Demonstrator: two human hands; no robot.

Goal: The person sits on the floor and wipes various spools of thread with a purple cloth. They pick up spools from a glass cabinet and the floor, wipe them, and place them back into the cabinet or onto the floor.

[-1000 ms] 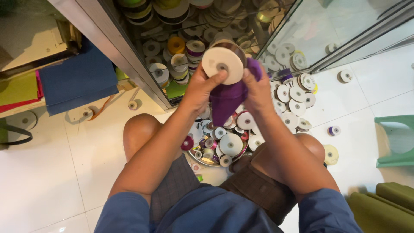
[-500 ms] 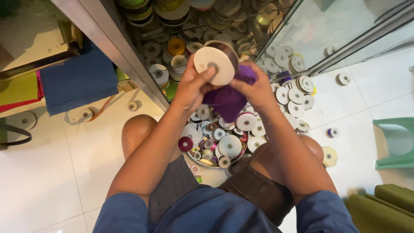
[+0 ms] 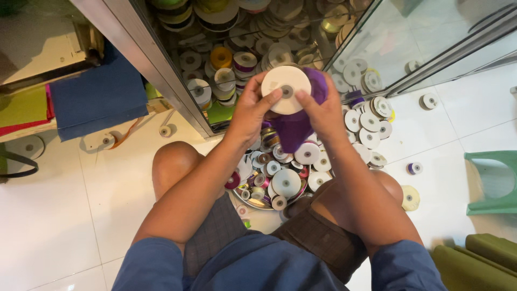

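Crouching on a white tiled floor (image 3: 64, 215), a person in a blue shirt holds a round white cardboard ribbon spool (image 3: 286, 89) up between both hands. The left hand (image 3: 252, 110) closes on the spool's left rim, thumb pressed near the centre hole; the right hand (image 3: 322, 108) grips the right rim, bunching loose purple ribbon (image 3: 295, 132) that hangs below. The spool's flat face points towards the camera, its axis running away from the body, with both hands about equally close. Below, between the knees, sits a shallow round tray (image 3: 253, 202) heaped with small ribbon rolls. Beyond stands a glass-fronted cabinet (image 3: 177, 91) crammed with more spools.
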